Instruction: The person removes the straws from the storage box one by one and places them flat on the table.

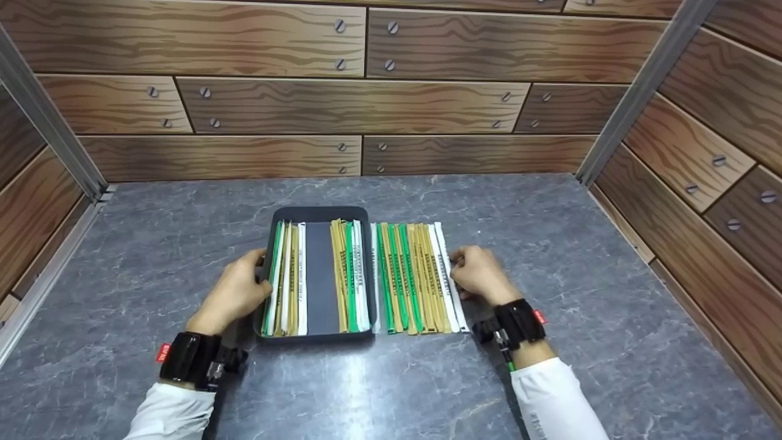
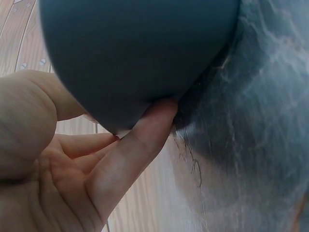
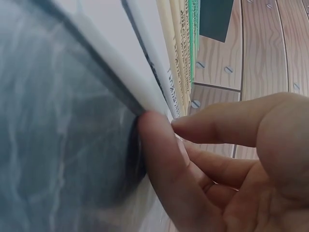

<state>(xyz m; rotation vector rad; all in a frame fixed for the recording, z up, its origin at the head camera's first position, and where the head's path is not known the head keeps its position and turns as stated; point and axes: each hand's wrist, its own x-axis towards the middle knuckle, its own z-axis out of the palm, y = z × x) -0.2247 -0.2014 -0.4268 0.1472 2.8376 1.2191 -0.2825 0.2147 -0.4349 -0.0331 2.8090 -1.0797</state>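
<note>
A dark shallow tray [image 1: 321,214] stands on the table, holding two groups of slim paper-wrapped sticks in green, tan and white. My left hand [image 1: 235,287] grips its left side, thumb at the rim; in the left wrist view, fingers [image 2: 140,140] press the outer wall from below. Right beside the tray lies a row of similar printed sticks [image 1: 421,281]. My right hand [image 1: 482,275] is at the row's right end, pinching the edge of the outermost white wrapped stick [image 3: 116,72] between thumb and finger. The other right fingers are curled, partly hidden.
The grey marbled table [image 1: 379,391] extends around the tray and row. Wood-patterned panels [image 1: 360,107] rise behind and at both sides, with metal posts [image 1: 641,91] at the back corners. Inside the tray, a bare strip [image 1: 321,275] separates the two groups.
</note>
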